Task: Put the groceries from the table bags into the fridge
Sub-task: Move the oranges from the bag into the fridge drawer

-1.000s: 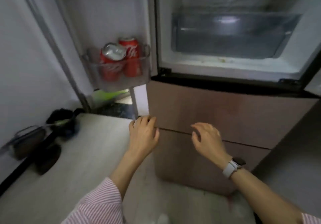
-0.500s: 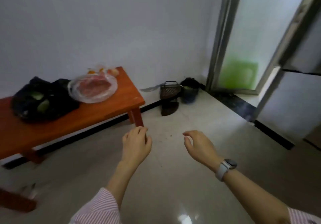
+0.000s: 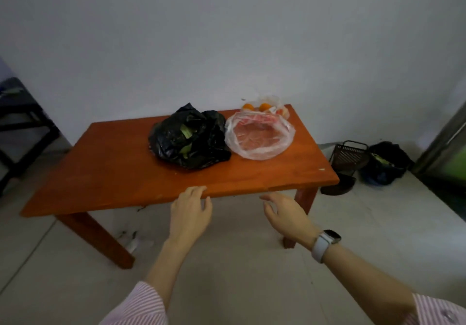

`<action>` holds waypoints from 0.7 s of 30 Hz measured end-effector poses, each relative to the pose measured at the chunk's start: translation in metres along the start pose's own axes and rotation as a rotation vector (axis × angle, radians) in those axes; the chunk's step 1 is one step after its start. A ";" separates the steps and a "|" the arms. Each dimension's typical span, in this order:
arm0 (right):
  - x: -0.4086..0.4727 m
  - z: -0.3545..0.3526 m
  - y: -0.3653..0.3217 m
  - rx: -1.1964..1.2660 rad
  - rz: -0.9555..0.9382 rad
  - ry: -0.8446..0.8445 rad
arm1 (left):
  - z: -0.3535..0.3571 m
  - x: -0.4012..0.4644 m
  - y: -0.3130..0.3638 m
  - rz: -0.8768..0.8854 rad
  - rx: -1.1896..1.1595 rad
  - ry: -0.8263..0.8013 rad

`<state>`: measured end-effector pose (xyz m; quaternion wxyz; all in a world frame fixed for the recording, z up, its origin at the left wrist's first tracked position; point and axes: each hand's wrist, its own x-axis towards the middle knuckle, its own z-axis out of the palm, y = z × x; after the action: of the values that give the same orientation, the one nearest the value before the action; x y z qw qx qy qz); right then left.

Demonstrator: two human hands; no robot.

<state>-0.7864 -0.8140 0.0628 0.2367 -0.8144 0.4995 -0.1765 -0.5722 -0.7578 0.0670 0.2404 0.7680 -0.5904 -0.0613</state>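
Observation:
An orange-brown wooden table (image 3: 121, 173) stands against the wall. On it lies a black plastic bag (image 3: 191, 138) with green vegetables showing, and beside it on the right a clear bag (image 3: 259, 138) of pinkish-red food. Behind that sits a small clear bag with oranges (image 3: 262, 106). My left hand (image 3: 190, 211) hovers at the table's near edge, fingers apart and empty. My right hand (image 3: 287, 213), with a watch on the wrist, is held out just below the edge, also open and empty. The fridge is out of view.
A dark wire basket (image 3: 349, 154) and a black bag (image 3: 385, 163) sit on the floor to the right of the table, near a door frame (image 3: 443, 138). A dark piece of furniture (image 3: 17, 123) stands at the left. Light tiled floor lies around me.
My view has swung from the open fridge leftward to the table. Both hands stayed empty and are now close to the table's near edge.

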 end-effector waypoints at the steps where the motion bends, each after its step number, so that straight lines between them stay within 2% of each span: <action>1: 0.016 0.002 0.002 -0.002 0.000 -0.004 | 0.005 0.013 -0.003 0.000 -0.012 -0.006; 7: 0.126 0.004 0.032 0.008 0.006 0.052 | 0.036 0.127 -0.009 0.064 -0.030 0.007; 12: 0.253 -0.032 0.073 0.038 -0.016 0.126 | 0.062 0.263 0.007 0.137 -0.035 0.002; 16: 0.348 -0.063 0.105 -0.016 -0.046 0.219 | 0.079 0.366 0.025 0.193 -0.022 -0.053; 19: 0.404 -0.073 0.122 -0.095 -0.043 0.231 | 0.097 0.426 0.031 0.236 -0.033 -0.098; 21: 0.438 -0.078 0.130 -0.179 -0.110 0.222 | 0.112 0.463 0.033 0.245 -0.055 -0.123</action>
<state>-0.7305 -1.2743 0.0766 0.0965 -0.8338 0.4911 -0.2330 -0.5068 -1.2311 0.0718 0.2305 0.6781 -0.6915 -0.0944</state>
